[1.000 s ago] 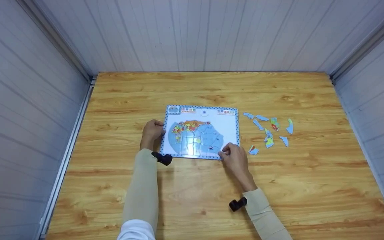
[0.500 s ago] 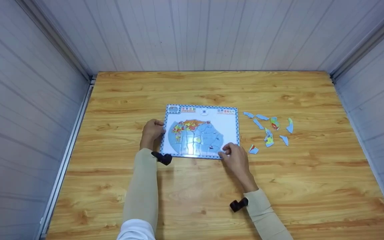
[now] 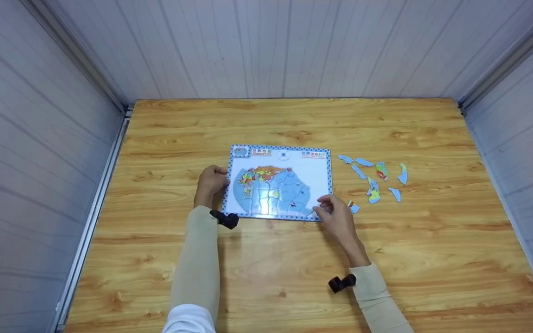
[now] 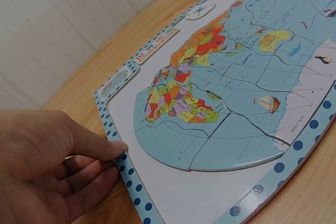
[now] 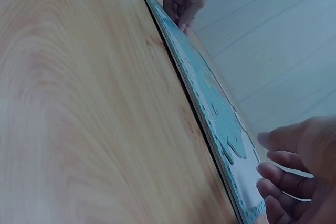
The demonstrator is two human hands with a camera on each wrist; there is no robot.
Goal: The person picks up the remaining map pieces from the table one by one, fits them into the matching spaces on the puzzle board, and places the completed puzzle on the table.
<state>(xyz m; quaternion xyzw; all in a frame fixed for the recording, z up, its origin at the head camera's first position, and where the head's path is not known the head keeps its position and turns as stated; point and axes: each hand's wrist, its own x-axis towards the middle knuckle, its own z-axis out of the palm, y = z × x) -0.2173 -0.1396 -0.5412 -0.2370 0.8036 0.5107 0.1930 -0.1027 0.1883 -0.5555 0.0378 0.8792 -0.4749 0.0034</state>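
Observation:
A world-map jigsaw board [image 3: 315, 175] with a dotted blue border lies on the table. Joined puzzle pieces [image 4: 226, 93] form the map's left and middle parts; the board's right side shows bare white. My left hand [image 3: 212, 181] pinches the left border, thumb on top [image 4: 58, 156] and the other fingers at the edge. Over the lower right corner is my right hand [image 3: 338, 219], its fingers loosely bent and nothing between them. The right wrist view shows that hand [image 5: 310, 166] beside the white corner, close to the last piece of map [image 5: 236, 142].
Several loose puzzle pieces [image 3: 373, 190] are scattered right of the board on the wooden table [image 3: 433, 259]. One red-and-blue piece [image 3: 354, 209] lies right beside my right hand, partly covered by it. Panelled walls [image 3: 266, 51] enclose the table at the back and both sides.
My right hand has come away from the piece at the map's lower right edge and shifted slightly right. The left hand and the board stay as they were.

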